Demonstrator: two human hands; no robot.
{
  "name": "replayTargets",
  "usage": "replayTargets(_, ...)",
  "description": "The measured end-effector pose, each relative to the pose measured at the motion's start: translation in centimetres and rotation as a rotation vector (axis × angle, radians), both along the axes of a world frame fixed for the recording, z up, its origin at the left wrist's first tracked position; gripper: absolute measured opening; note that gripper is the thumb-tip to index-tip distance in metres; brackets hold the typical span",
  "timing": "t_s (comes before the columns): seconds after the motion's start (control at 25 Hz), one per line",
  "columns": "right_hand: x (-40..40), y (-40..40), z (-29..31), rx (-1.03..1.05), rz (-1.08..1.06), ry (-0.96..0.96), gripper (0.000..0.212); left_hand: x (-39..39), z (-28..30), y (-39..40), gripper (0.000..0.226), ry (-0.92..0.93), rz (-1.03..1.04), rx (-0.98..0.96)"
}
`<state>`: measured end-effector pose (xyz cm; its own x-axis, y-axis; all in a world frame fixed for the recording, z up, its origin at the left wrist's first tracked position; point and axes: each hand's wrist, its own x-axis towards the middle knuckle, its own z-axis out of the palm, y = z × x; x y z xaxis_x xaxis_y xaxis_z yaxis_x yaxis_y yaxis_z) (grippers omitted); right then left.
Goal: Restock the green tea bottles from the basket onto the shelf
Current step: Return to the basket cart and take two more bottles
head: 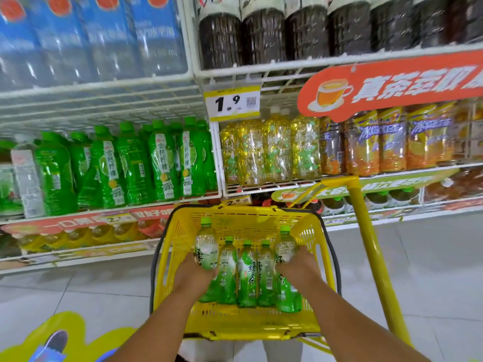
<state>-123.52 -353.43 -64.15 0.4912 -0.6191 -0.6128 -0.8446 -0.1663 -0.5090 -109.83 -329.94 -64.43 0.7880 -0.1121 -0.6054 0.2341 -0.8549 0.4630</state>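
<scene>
Five clear plastic green tea bottles point(247, 274) upright along yellow slotted basket's point(243, 325) near wall. Left hand point(194, 276) fingers wrapped round leftmost bottle, right hand point(298, 270) fingers round rightmost, both mid-label. Probably full: heavy, smooth, slightly squeezable.

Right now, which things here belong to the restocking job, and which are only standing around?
Job: five green tea bottles in the yellow basket; left hand and right hand, each on an outer bottle.

Not the job: water packs, dark bottles, price tag, orange sign.
</scene>
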Motion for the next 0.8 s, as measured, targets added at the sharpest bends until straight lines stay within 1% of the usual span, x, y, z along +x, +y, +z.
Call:
replayTargets(0.16, -1.6, 0.2, 8.0, 0.096, -0.066, -0.132, 0.091, -1.2, 9.4, -0.1, 0.074, 0.039, -0.051, -0.126)
replayTargets(0.24, -2.3, 0.5, 12.9, 0.152, -0.099, -0.218, 0.094, -2.2, 14.7, -0.4, 0.067, -0.001, -0.062, -0.143)
replayTargets(0.28, -2.8, 0.7, 15.3, 0.178, -0.116, -0.258, 0.089, -3.0, 17.3, -0.5, 0.065, -0.019, -0.051, -0.157)
replayTargets(0.36, -3.3, 0.9, 20.2, 0.22, -0.143, -0.349, 0.06, -4.1, 22.7, -1.0, 0.054, -0.052, -0.025, -0.201)
replayTargets(0.4, -3.6, 1.1, 22.7, 0.242, -0.163, -0.401, 0.053, -4.6, 25.3, -1.2, 0.046, -0.063, -0.024, -0.216)
replayTargets(0.44, -3.7, 1.3, 24.9, 0.253, -0.182, -0.448, 0.053, -5.0, 27.3, -1.3, 0.041, -0.077, -0.029, -0.225)
replayTargets(0.52, -3.8, 1.5, 30.3, 0.261, -0.196, -0.53, 0.064, -5.2, 32.5, -1.6, 0.034, -0.129, -0.042, -0.241)
replayTargets(0.56, -3.9, 1.6, 32.9, 0.268, -0.188, -0.557, 0.069, -5.3, 34.9, -1.7, 0.036, -0.149, -0.052, -0.238)
replayTargets(0.6, -4.0, 1.7, 35.5, 0.265, -0.178, -0.582, 0.076, -5.4, 37.3, -1.8, 0.046, -0.163, -0.065, -0.238)
replayTargets(0.68, -4.0, 1.7, 40.0, 0.241, -0.164, -0.611, 0.086, -5.3, 41.3, -1.9, 0.084, -0.179, -0.039, -0.263)
replayTargets(0.72, -3.9, 1.8, 42.1, 0.22, -0.16, -0.62, 0.083, -5.2, 43.1, -1.9, 0.091, -0.185, -0.023, -0.288)
replayTargets(0.8, -3.5, 1.9, 45.6, 0.188, -0.135, -0.636, 0.064, -5.0, 46.5, -1.7, 0.092, -0.22, -0.025, -0.338)
